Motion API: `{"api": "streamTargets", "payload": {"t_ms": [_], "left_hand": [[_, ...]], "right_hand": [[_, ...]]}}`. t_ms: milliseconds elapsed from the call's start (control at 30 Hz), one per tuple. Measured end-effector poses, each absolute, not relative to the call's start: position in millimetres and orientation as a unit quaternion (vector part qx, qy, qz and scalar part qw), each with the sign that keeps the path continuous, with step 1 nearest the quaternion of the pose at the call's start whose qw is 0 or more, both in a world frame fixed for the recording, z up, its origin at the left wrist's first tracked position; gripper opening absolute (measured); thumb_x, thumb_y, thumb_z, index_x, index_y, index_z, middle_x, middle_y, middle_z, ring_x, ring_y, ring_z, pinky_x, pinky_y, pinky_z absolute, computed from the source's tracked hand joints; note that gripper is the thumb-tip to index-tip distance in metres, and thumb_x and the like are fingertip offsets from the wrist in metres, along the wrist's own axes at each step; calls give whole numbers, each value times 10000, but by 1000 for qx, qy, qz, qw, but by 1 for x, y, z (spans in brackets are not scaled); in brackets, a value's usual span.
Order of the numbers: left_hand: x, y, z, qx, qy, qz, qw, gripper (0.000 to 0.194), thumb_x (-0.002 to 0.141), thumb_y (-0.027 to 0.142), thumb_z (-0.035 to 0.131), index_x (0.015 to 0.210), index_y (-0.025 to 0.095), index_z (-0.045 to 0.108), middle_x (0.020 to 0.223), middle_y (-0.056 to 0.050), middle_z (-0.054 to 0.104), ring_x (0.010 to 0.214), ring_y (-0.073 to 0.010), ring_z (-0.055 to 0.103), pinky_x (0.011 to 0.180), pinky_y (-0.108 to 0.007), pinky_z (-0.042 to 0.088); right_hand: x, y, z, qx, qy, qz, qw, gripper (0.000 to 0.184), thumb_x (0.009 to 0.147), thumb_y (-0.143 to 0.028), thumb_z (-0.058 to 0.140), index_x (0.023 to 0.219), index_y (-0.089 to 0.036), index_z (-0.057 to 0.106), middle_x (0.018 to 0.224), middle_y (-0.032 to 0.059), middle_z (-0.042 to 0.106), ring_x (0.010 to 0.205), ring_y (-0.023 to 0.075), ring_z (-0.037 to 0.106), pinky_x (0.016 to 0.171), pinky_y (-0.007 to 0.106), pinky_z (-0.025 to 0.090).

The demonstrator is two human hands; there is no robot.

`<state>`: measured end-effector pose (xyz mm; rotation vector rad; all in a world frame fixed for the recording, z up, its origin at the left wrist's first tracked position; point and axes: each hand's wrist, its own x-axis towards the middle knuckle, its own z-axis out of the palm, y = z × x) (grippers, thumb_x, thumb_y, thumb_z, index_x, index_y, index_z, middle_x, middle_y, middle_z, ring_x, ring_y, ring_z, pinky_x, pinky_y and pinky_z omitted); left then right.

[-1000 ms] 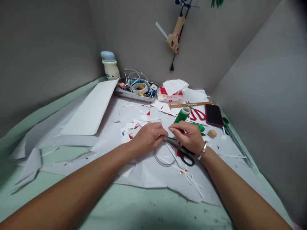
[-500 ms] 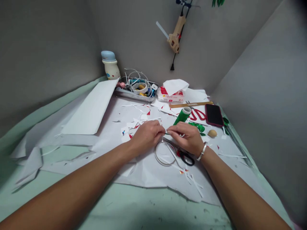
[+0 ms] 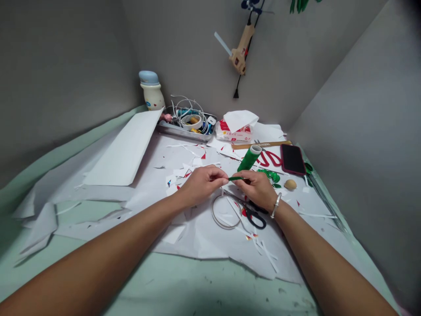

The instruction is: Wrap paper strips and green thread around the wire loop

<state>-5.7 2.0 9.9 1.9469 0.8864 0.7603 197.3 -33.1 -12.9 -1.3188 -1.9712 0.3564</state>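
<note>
Head view: the left hand and right hand held a slim green rod level between them, each grip closed on one end, above the pale green desk, with black-handled scissors just below and an upright green tape roll just beyond.

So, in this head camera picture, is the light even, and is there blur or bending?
In the head view, the light is soft, without strong glare; the right wall darkens toward the top corner; a dim shadow lies on the green mat along the bottom; the wide lens bends the edges; the left hand, right hand and green stem look fairly sharp.
</note>
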Motion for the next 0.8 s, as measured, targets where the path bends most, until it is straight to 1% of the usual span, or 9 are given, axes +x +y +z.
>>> {"api": "streamTargets", "payload": {"t_ms": [100, 133, 300, 400, 500, 567, 667, 733, 800], "left_hand": [[-6, 3, 9, 772, 364, 311, 418, 143, 803, 270, 576, 821, 178, 685, 869, -26, 692, 819, -161, 606, 753, -287, 451], [-6, 4, 9, 771, 369, 312, 415, 146, 802, 273, 576, 819, 178, 685, 866, -25, 695, 820, -163, 609, 757, -288, 449], [-7, 7, 7, 757, 429, 305, 388, 177, 798, 303, 570, 822, 181, 696, 823, -22, 709, 784, -172, 614, 730, -294, 443], [-7, 8, 6, 752, 458, 295, 372, 193, 796, 319, 568, 837, 188, 705, 790, -19, 710, 747, -177, 612, 690, -296, 441], [-7, 9, 4, 757, 462, 289, 362, 183, 797, 305, 567, 835, 193, 706, 799, -20, 711, 746, -178, 615, 694, -300, 446], [-7, 9, 2, 770, 455, 290, 341, 173, 804, 283, 560, 828, 191, 705, 834, -28, 707, 773, -180, 615, 716, -304, 449], [-8, 6, -1, 819, 420, 284, 270, 177, 825, 224, 535, 842, 186, 707, 869, -45, 679, 819, -184, 599, 748, -307, 443], [-7, 3, -2, 864, 367, 266, 220, 193, 837, 181, 520, 865, 191, 711, 845, -44, 652, 816, -178, 584, 745, -301, 432], [-6, -1, -4, 897, 309, 248, 196, 200, 848, 161, 520, 870, 204, 714, 812, -32, 629, 788, -164, 572, 730, -289, 425]], "right_hand": [[196, -33, -14, -514, -777, 121, 342, 171, 864, -234, 575, 784, -184, 717, 658, 0, 660, 600, 122, 582, 583, 233, 419], [195, -33, -14, -512, -781, 116, 339, 173, 863, -235, 577, 776, -187, 718, 652, 1, 658, 601, 124, 585, 587, 235, 423], [190, -36, -12, -482, -801, 124, 333, 138, 859, -221, 589, 824, -216, 723, 803, 15, 725, 728, 142, 648, 691, 248, 472], [185, -40, -9, -467, -815, 130, 318, 127, 861, -207, 593, 839, -213, 718, 814, 15, 729, 754, 142, 647, 717, 252, 473], [182, -42, -8, -445, -828, 128, 315, 120, 855, -181, 596, 844, -207, 713, 799, 14, 726, 747, 136, 639, 703, 244, 468], [181, -43, -7, -435, -834, 117, 319, 118, 854, -180, 596, 840, -204, 711, 768, 14, 718, 722, 135, 627, 681, 243, 462], [182, -43, -4, -435, -825, 92, 348, 116, 855, -191, 598, 840, -197, 713, 727, 19, 700, 671, 132, 598, 652, 249, 451], [183, -43, -2, -437, -813, 79, 376, 118, 856, -198, 599, 835, -195, 715, 705, 17, 686, 647, 129, 579, 644, 252, 445], [186, -42, -1, -441, -800, 78, 399, 123, 855, -196, 599, 818, -196, 716, 692, 11, 677, 640, 126, 573, 647, 251, 444]]}}
